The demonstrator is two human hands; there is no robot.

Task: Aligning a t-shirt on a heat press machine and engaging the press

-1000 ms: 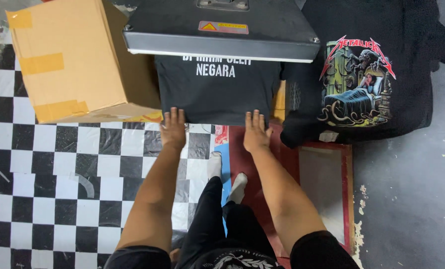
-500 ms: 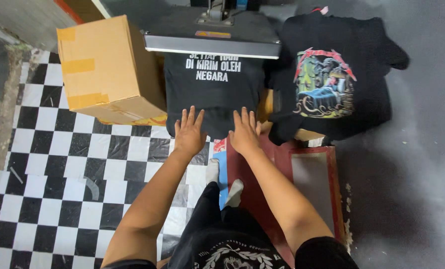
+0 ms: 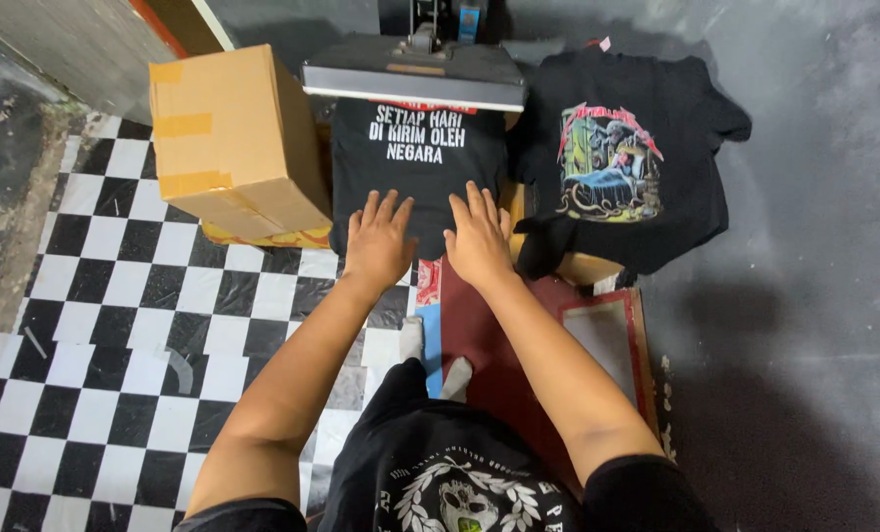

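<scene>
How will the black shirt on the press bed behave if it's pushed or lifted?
Probably floppy: the black shirt lies flat as thin cloth and drapes over the bed's front edge. Likely light, so a push may wrinkle or bunch it rather than slide it whole. Both the left hand and right hand rest flat on it, fingers spread, which should keep it from shifting.

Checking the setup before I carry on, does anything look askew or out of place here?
Mostly tidy. Both hands, left hand and right hand, lie flat on the black shirt under the raised press plate. The printed shirt beside it droops off its support, hem rumpled. The cardboard box sits skewed.
</scene>
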